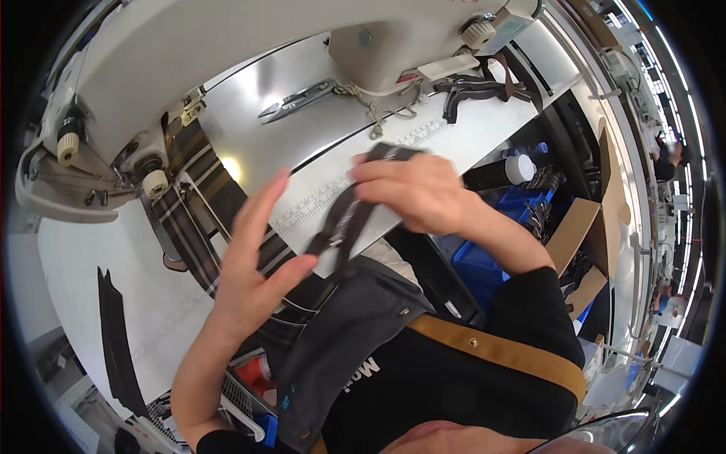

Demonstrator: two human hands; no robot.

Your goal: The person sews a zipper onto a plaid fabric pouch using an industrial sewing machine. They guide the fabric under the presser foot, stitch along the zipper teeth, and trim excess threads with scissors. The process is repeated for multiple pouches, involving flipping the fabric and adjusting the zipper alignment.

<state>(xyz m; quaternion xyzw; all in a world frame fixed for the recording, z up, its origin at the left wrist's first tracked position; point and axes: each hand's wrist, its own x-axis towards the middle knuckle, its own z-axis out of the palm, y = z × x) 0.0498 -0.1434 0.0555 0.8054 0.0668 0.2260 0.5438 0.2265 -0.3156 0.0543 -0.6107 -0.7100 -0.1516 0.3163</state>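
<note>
My right hand (pixel 423 191) pinches a dark zipper (pixel 348 218) with pale teeth near its upper end, over the ruler-marked table edge. The strip hangs down toward my lap. My left hand (pixel 253 280) is open, its fingers spread and slightly blurred. Its thumb tip is close to the zipper's lower part; whether they touch I cannot tell. Beside my left hand, brown and black plaid fabric (pixel 208 178) lies under the sewing machine head (pixel 151 163) and drapes over the table edge.
Thread snips (pixel 299 102) lie on the metal plate below the machine arm (pixel 227 38). More dark zippers (pixel 484 91) are heaped at the back right. A dark strip (pixel 117 340) rests at the left. Right of the table are a white-capped bottle (pixel 518 169), a blue bin (pixel 480 272) and a cardboard box (pixel 575 238).
</note>
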